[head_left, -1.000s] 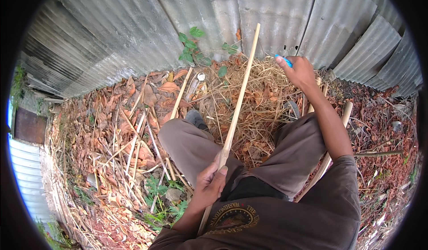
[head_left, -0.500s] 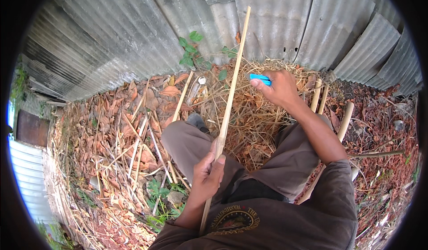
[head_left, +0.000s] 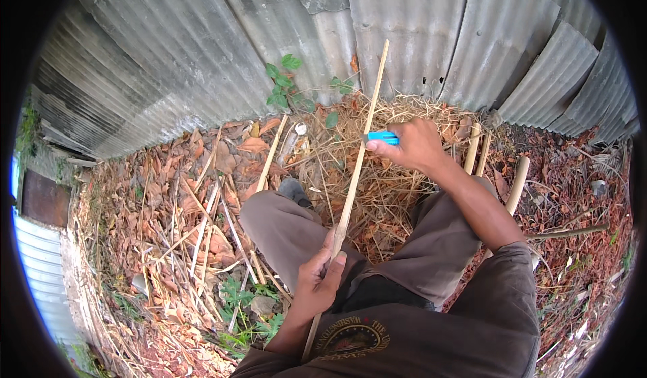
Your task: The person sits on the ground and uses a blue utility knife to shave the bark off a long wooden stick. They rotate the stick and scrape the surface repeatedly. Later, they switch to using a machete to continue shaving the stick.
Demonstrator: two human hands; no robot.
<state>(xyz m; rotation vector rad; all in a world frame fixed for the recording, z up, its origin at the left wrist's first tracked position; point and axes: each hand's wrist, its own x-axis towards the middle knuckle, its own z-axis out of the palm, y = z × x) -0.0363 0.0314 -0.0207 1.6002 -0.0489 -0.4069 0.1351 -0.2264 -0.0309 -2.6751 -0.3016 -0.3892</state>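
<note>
A long pale stick (head_left: 354, 182), seemingly split bamboo, slants up from beside my belly toward the metal fence. My left hand (head_left: 319, 277) is wrapped round its lower part, just below a knot-like bulge. In my right hand (head_left: 416, 146) is a bright blue cutter knife (head_left: 383, 138), gripped with the thumb along it. The knife's tip meets the stick's right side at about the upper middle; how far the blade sticks out is too small to tell. The stick's lower end passes under my left wrist, against my dark shirt.
A corrugated metal fence (head_left: 296, 47) stands close ahead. Thin split strips (head_left: 209, 229) lie over dry leaves on the left. Thicker pale poles (head_left: 519, 186) rest by my right knee. Shavings (head_left: 377, 196) cover the ground between my legs. A clear bottle (head_left: 292, 142) lies past my left foot.
My right hand with the cutter knife has moved left and slightly down, onto the stick. The stick's far end has dropped lower and a little right. My left hand keeps its grip.
</note>
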